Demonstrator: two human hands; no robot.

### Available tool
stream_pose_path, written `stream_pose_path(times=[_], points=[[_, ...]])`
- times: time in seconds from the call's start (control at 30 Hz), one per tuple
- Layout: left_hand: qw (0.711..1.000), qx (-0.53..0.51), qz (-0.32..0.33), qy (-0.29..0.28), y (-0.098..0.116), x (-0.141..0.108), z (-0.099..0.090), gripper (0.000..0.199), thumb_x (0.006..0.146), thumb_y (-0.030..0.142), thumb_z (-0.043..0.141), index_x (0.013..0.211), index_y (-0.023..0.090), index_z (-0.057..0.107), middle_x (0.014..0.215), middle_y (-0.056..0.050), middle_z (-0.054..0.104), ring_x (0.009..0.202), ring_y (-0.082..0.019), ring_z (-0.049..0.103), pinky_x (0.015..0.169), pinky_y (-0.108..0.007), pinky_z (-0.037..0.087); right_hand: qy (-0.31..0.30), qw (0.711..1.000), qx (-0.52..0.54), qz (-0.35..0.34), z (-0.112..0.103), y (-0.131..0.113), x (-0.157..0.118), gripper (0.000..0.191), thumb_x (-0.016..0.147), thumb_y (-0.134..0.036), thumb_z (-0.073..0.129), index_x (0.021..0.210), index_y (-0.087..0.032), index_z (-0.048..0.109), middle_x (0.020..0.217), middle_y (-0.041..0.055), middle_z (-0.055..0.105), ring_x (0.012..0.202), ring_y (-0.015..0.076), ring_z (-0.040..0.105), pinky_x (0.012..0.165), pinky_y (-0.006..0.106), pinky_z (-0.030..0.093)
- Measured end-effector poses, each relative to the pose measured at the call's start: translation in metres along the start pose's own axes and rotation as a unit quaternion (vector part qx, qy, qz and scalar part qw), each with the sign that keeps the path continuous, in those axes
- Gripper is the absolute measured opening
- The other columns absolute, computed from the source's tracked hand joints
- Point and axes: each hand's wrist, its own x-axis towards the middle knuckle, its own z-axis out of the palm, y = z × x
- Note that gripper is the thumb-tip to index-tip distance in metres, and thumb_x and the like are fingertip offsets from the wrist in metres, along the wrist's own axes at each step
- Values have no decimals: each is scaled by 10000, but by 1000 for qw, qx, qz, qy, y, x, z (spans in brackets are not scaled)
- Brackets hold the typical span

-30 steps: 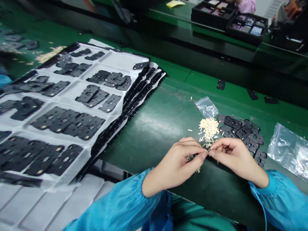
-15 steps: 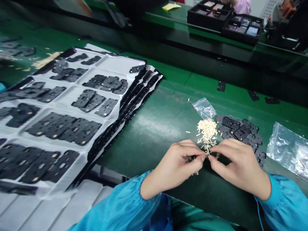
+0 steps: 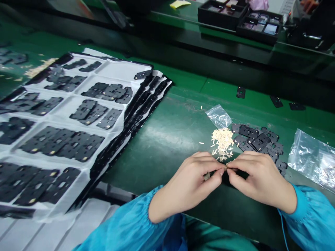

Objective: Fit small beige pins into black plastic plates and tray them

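My left hand (image 3: 192,179) and my right hand (image 3: 263,176) meet over the near side of the green table, thumb and forefinger pinched on each. What sits between the touching fingertips is too small to make out; a beige speck shows there. Just beyond them is a heap of small beige strips (image 3: 222,139). A few more beige bits show under my left hand, partly hidden by it. Behind my right hand lies a loose pile of flat black plastic parts (image 3: 259,141), some covered by the hand.
To the left, stacked trays with a white-lined top (image 3: 115,71) hold many black parts. A small clear bag (image 3: 219,116) lies behind the strips, a larger clear bag (image 3: 305,157) at right. Several black parts lie farther back, before a dark ledge with black boxes (image 3: 220,19).
The view has shifted slightly, so the trays appear farther left. Both hands stay pinched together at nearly the same spot; fewer beige bits show beneath my left hand.
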Motion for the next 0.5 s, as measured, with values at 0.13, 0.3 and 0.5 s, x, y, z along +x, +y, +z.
stream_pose_path(times=[0.13, 0.3, 0.5], points=[[999, -14, -18, 47, -1, 0, 1, 187, 956, 142, 603, 840, 191, 741, 744, 8, 730, 726, -160, 607, 707, -298, 458, 59, 996, -70, -22, -2, -3, 0, 222, 961, -208, 622, 812, -168, 782, 723, 34, 736, 647, 180, 623, 622, 310, 455], [999, -4, -5, 48, 1, 1, 3, 226, 948, 146, 605, 756, 191, 716, 685, 16, 702, 685, -155, 585, 699, -306, 448, 9, 997, -70, -37, -2, -5, -1, 253, 992, -241, 581, 857, -168, 782, 753, 43, 739, 651, 191, 610, 607, 329, 444], [999, 0, -16, 33, 2, -1, -1, 179, 928, 169, 620, 794, 199, 734, 718, 9, 714, 700, -163, 597, 717, -322, 449, 29, 999, 37, 10, -10, 1, 3, 117, 922, -205, 653, 948, -170, 761, 772, 20, 730, 696, 176, 626, 675, 326, 479]])
